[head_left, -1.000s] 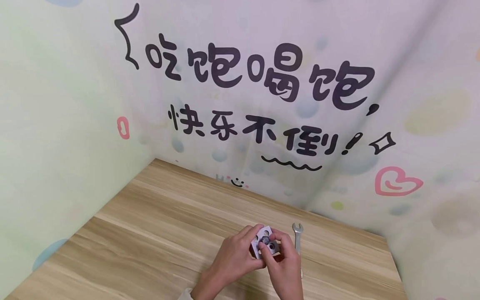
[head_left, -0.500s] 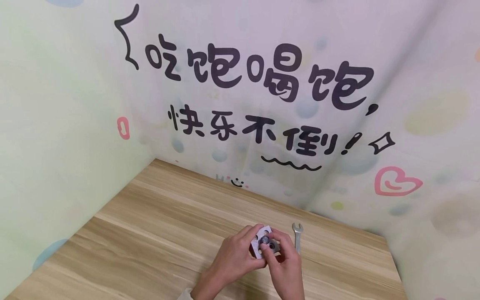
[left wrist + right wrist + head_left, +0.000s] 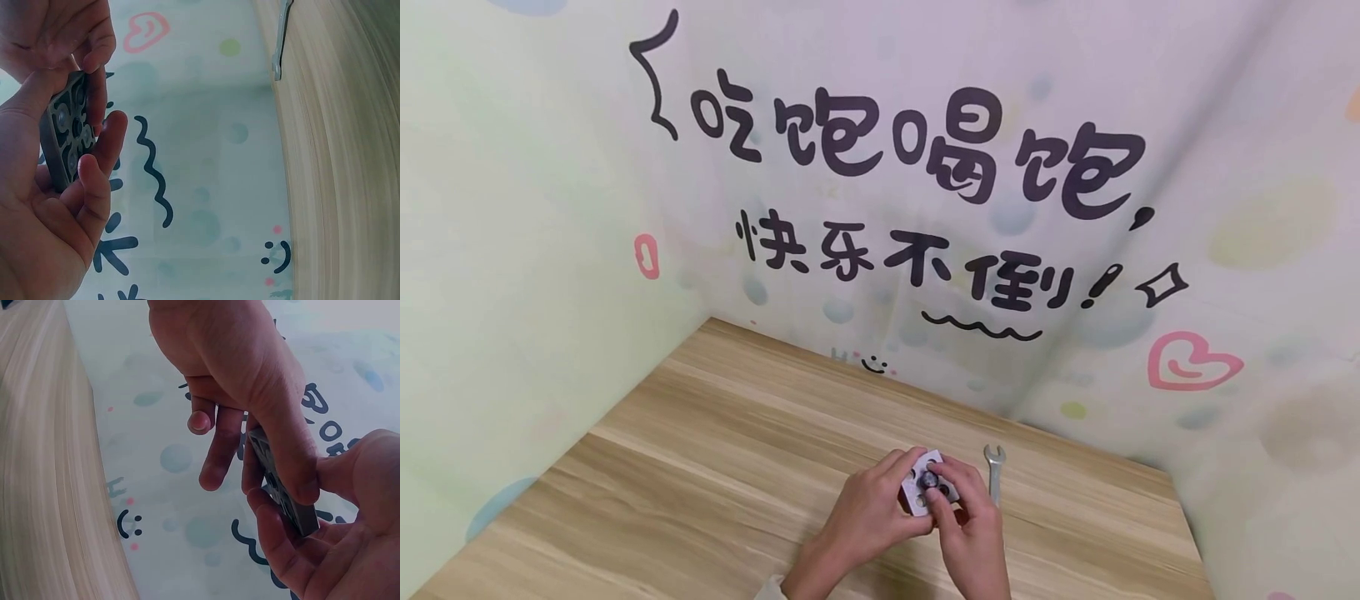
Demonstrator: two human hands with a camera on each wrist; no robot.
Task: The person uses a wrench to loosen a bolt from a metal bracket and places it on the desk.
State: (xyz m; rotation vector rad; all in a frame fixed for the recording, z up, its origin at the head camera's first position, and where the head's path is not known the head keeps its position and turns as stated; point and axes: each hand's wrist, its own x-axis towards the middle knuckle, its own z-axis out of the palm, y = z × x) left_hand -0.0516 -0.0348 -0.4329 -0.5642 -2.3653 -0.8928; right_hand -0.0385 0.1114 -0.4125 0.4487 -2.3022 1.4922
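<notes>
While left hand (image 3: 868, 515) cradles plate (image 3: 922, 485), right hand (image 3: 973, 525) pinches bolt (image 3: 929, 480).

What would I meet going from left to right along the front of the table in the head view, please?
Bare table → left hand → grey plate with holes → right hand → wrench → bare table again.

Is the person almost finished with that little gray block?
Not yet, it seems. Both hands hold the gray block above the table: left hand grips it, right hand pinches a small round part at its face. The wrench lies untouched, so tightening probably remains.
</notes>
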